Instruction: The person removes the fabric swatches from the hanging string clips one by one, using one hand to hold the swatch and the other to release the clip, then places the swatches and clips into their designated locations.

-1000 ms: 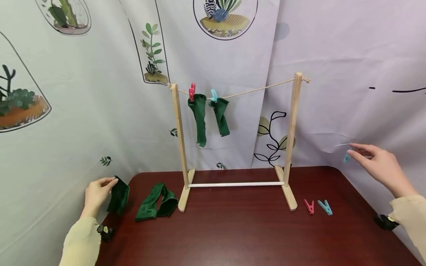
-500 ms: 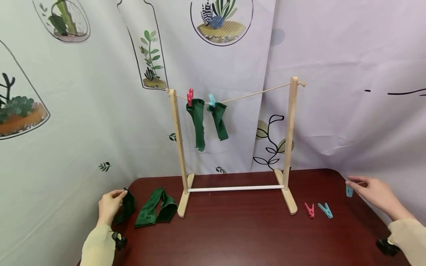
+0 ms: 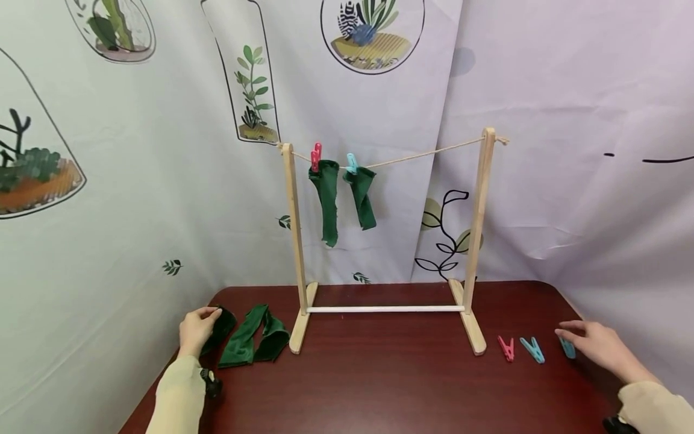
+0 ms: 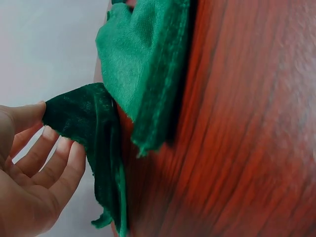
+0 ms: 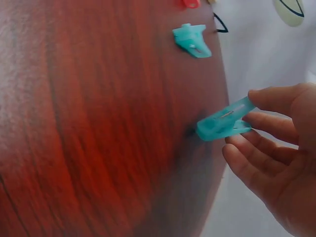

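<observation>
A creased, velvety dark-green cloth point(image 4: 101, 148) sits at the left edge of the table point(image 3: 379, 380), its corner pinched in the left hand point(image 3: 197, 333). Near the right edge, the right hand point(image 3: 603, 349) pinches a turquoise clothespin point(image 5: 216, 125). The tabletop is glossy reddish-brown; behind it, a pale curtain point(image 3: 564, 78) carries printed plants.

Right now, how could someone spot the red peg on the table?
On the dark reddish table stands a pale wooden rack. Just right of its right foot lies the small red plastic clothespin, its colour unlike the light-blue plastic clothespin beside it.
</observation>
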